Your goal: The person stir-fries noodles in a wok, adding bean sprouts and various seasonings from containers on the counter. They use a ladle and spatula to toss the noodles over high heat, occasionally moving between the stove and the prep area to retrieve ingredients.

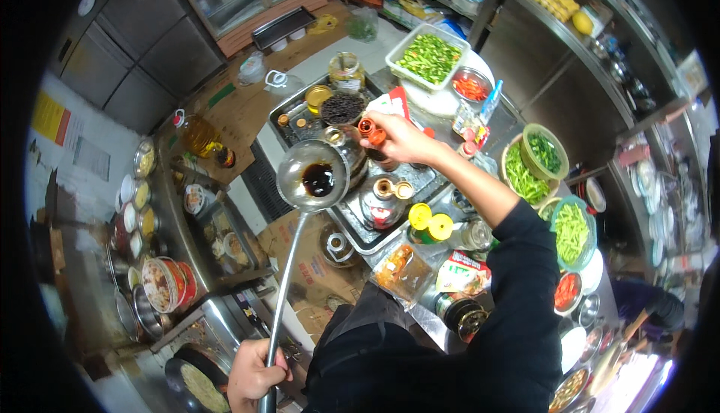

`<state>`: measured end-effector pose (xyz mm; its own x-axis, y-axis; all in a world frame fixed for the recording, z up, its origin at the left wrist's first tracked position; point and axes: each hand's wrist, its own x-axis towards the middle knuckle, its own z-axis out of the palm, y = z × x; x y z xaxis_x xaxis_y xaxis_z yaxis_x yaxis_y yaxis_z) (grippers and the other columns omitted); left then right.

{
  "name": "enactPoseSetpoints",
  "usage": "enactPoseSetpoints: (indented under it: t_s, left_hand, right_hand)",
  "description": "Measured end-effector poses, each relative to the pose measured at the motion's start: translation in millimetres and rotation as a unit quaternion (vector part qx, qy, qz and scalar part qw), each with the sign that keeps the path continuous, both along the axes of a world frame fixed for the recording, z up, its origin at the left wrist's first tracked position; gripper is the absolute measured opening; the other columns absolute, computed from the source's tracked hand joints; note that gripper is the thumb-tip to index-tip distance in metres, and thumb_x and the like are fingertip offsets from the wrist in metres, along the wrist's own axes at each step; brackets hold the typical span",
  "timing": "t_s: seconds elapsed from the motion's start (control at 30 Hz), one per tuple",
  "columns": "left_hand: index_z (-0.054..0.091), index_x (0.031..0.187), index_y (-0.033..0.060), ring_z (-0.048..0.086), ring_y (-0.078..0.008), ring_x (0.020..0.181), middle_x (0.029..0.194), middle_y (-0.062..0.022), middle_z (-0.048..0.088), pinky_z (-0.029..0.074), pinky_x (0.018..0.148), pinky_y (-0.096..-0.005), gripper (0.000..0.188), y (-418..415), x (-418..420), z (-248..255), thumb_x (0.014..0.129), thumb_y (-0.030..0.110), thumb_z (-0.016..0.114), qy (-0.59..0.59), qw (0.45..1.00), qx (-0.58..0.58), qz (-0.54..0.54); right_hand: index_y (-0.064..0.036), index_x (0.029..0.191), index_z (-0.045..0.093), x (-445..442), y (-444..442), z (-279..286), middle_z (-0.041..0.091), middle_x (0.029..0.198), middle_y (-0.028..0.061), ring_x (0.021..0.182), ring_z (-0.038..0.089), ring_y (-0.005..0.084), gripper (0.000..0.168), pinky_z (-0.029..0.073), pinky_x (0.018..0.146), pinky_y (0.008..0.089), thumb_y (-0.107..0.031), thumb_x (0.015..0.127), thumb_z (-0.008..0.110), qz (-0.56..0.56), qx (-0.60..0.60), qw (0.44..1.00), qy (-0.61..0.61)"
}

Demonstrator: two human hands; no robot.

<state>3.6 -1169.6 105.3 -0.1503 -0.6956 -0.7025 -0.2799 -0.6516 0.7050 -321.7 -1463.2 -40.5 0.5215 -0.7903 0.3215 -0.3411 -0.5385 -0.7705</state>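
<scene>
My left hand point(256, 372) grips the long metal handle of a ladle point(313, 176), whose bowl holds a dark liquid. To the right of the ladle's bowl, my right hand point(396, 136) is closed around the neck of a bottle with a red flip cap point(372, 131); its cap is raised, and the hand partly hides its body. A large clear bottle point(354, 157) stands between the ladle and that hand. Below them, another bottle point(388, 202) with its cap flipped up stands on a dark tray point(368, 249). A bowl of small black beans point(342, 108) sits above the ladle.
Yellow-capped bottles point(430, 223), a bag of orange food point(402, 272) and a dark jar point(461, 314) crowd the near counter. A tub of chopped greens point(427, 56) and vegetable baskets point(572, 230) lie beyond. At left are a red bucket point(169, 283) and a wok point(197, 382). Another person point(647, 300) is at lower right.
</scene>
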Motion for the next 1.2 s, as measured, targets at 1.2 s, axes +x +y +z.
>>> enactPoseSetpoints:
  t_s: [1.2]
  left_hand:
    - [0.042,0.054,0.0016,0.042,-0.0199,0.032,0.044,-0.0146,0.048,0.035,0.03,-0.0286,0.003,144,125,-131,0.052,0.003,0.042,0.023,0.997,-0.059,-0.05]
  right_hand:
    - [0.004,0.108,0.057,-318,627,89,0.062,0.087,0.0065,0.073,0.06,0.013,0.031,0.053,0.061,0.026,-0.01,0.081,0.064,-0.729,0.107,0.659,-0.151]
